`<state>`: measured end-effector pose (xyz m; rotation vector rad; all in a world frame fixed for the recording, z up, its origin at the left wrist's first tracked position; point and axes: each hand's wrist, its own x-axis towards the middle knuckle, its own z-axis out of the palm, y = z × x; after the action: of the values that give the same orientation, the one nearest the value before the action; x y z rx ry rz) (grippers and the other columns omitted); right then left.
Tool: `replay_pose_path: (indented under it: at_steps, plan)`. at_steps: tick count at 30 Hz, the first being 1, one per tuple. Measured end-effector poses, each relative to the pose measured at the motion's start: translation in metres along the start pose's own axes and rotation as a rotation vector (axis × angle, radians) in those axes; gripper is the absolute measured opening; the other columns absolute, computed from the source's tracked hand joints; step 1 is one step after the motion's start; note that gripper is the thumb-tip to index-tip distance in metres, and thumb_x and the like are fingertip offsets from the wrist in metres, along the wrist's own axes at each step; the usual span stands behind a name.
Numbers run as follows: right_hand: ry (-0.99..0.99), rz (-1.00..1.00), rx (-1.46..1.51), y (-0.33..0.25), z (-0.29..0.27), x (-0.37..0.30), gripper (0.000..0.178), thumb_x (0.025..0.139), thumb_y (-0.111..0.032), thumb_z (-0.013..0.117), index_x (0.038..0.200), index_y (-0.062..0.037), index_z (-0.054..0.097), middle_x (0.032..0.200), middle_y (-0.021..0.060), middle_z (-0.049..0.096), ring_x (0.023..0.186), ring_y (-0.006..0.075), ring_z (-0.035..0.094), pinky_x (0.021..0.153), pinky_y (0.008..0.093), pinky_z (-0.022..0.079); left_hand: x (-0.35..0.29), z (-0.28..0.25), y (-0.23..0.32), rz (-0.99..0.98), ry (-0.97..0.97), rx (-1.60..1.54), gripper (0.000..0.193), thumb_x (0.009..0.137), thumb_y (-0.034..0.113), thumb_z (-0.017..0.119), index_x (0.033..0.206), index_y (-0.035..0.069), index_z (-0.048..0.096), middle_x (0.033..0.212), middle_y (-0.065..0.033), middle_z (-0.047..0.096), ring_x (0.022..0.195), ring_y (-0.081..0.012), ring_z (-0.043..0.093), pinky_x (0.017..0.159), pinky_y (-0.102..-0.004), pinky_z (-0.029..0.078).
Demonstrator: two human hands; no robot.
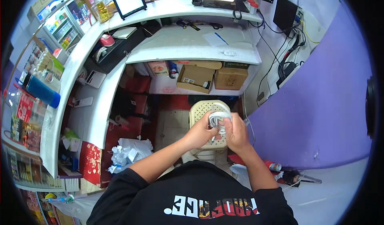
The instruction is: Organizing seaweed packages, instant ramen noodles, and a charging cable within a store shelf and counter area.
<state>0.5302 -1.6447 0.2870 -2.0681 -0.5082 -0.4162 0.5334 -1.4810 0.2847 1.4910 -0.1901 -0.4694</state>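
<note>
A white cable [219, 117], wound into a loose coil, is held between my two hands above a cream plastic stool [199, 112] with holes in its seat. My left hand [203, 132] is closed on the coil's left side. On the right side, my right hand [237, 134] grips it too, with the thumb pressed over the loops. A short end of the cable pokes out below the coil between my hands. Parts of the coil are hidden behind my fingers.
Ahead stands a white counter [160, 45] with scissors [216, 26] and a blue pen [221, 38]. Under it sit an opened cardboard box [195, 79] and a closed one [231, 78]. Crumpled plastic bags [130, 153] lie left; dark cables [286, 65] hang by the purple wall [316, 105].
</note>
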Motion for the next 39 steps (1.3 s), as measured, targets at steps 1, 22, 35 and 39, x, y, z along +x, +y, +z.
replay_pose_path:
  at_steps: [1, 22, 35, 39]
  plan:
    - [0.032, 0.098, 0.009, 0.013, -0.001, 0.009, 0.015, 0.091, -0.015, 0.049, 0.092, 0.0001, 0.050, 0.075, 0.0215, 0.055, 0.069, 0.0406, 0.056, 0.061, 0.0431, 0.043, 0.009, -0.003, 0.009, 0.054, -0.074, 0.027, 0.052, 0.088, 0.000, 0.053, 0.134, 0.002, 0.031, 0.103, -0.0039, 0.055, 0.081, -0.0119, 0.060, 0.071, -0.0261, 0.049]
    - [0.179, 0.598, 0.772, 0.064, 0.074, 0.154, 0.031, 0.099, -0.029, 0.039, 0.105, -0.0001, 0.049, 0.070, -0.0001, 0.045, 0.069, 0.0084, 0.048, 0.064, 0.0224, 0.042, 0.180, -0.143, 0.014, 0.066, -0.253, -0.102, 0.027, 0.085, -0.001, 0.053, 0.111, 0.000, 0.061, 0.104, -0.0025, 0.063, 0.097, -0.0094, 0.056, 0.088, -0.0256, 0.044]
    - [0.233, 0.340, 0.248, 0.069, 0.056, 0.150, 0.024, 0.098, -0.021, 0.042, 0.099, 0.0006, 0.052, 0.098, 0.0079, 0.049, 0.075, 0.0115, 0.057, 0.069, 0.0255, 0.046, 0.161, -0.124, 0.033, -0.181, -0.214, -0.377, 0.027, 0.088, 0.014, 0.060, 0.111, 0.000, 0.058, 0.101, -0.0069, 0.064, 0.097, -0.0117, 0.058, 0.090, -0.0264, 0.042]
    - [0.067, 0.484, 0.415, 0.072, 0.043, 0.133, 0.023, 0.097, -0.021, 0.044, 0.100, 0.0000, 0.052, 0.092, 0.0074, 0.052, 0.076, 0.0134, 0.057, 0.068, 0.0268, 0.047, 0.146, -0.109, 0.036, -0.057, -0.115, -0.079, 0.021, 0.088, 0.008, 0.057, 0.106, -0.002, 0.059, 0.098, -0.0062, 0.064, 0.093, -0.0104, 0.058, 0.085, -0.0256, 0.045]
